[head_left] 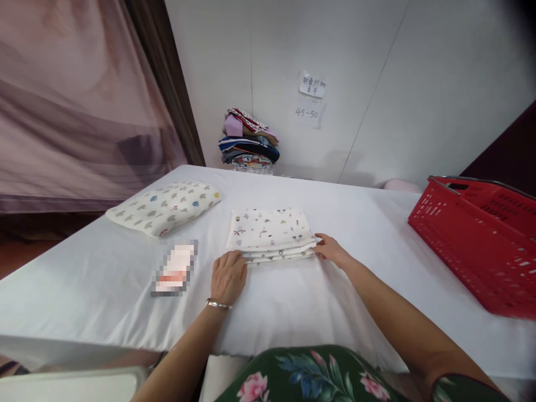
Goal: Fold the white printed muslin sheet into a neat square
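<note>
Folded cloth (pixel 270 228): mid-tabletop (pixel 360 223), well left of red basket (pixel 469 245) | left hand (pixel 227 277): fingers over its near-left corner, grip unclear from here | right hand (pixel 331 249): fingers pinch near-right corner | hold: wide-set, likely keeping layers square

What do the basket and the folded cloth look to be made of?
Basket: hard red plastic, fairly smooth, judging by its moulded walls with cut-out slots.
Folded cloth: soft matte fabric, perhaps cotton, given its layered folds; exact fibre unclear.
</note>
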Tool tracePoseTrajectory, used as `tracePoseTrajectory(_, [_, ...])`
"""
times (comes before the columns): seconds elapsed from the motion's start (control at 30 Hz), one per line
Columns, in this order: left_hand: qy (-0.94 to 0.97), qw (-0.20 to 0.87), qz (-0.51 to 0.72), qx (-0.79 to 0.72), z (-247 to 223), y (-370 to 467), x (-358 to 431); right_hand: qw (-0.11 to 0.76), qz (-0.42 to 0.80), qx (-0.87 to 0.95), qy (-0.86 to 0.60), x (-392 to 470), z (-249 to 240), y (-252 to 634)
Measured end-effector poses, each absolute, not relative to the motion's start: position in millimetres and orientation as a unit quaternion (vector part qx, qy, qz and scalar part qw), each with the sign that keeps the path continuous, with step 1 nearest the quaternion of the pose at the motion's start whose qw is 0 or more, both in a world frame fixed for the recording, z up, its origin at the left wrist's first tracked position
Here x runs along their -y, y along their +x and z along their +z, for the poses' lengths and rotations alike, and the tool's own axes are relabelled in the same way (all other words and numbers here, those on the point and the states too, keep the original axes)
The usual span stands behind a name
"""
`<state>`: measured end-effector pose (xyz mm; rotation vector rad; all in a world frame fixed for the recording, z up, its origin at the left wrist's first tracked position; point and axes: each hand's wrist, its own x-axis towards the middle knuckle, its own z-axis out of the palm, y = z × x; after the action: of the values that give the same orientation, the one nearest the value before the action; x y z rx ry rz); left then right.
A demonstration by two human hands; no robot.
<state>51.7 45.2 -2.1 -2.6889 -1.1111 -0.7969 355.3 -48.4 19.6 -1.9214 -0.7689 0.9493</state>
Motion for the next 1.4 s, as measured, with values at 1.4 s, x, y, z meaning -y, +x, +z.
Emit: tracePoseTrajectory(1.4, [-0.927, -0.064, -0.235, 0.285, 19, 206, -29, 0.543, 0.294, 0.344, -0.707, 59, -21, 327])
